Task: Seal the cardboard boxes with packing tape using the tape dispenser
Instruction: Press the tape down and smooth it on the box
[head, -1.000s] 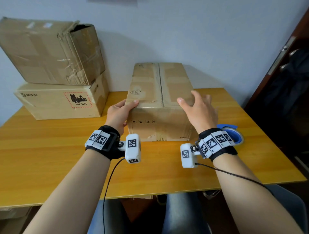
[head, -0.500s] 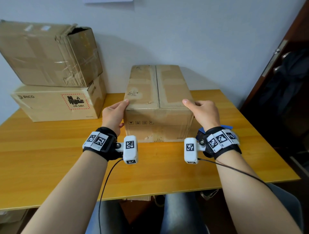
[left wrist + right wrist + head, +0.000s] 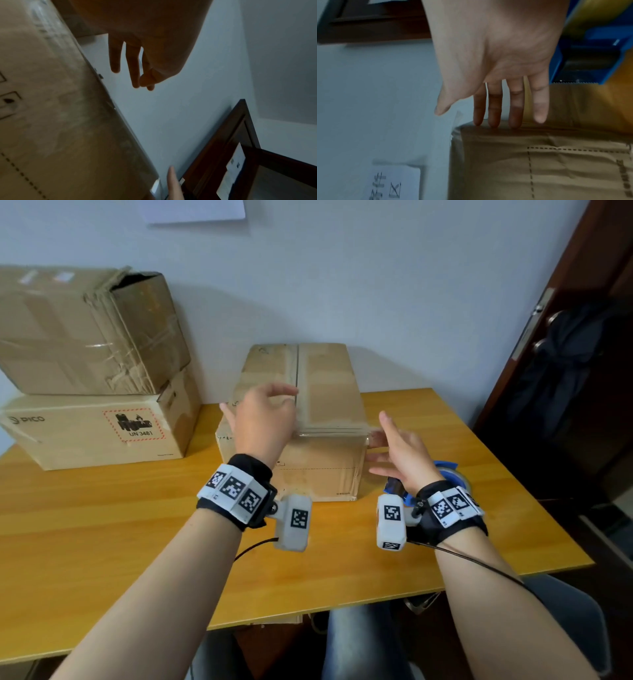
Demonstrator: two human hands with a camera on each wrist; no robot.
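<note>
The box (image 3: 308, 422) sat mid-table (image 3: 102, 535) before me, my left hand (image 3: 263, 422) hovering loose-fingered and empty over its top, my right hand (image 3: 400, 450) open beside its right edge, holding nothing, the blue tape dispenser (image 3: 448, 474) just behind that wrist.

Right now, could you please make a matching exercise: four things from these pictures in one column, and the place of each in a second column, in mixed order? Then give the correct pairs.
Things
1. tape dispenser
2. PICO box
3. left hand
4. crumpled box

Places
A. stacked on another box, by the wall
B. over the top of the middle box
C. on the table, behind the right wrist
D. bottom of the stack, at the left of the table

Pairs: 1-C, 2-D, 3-B, 4-A
</note>
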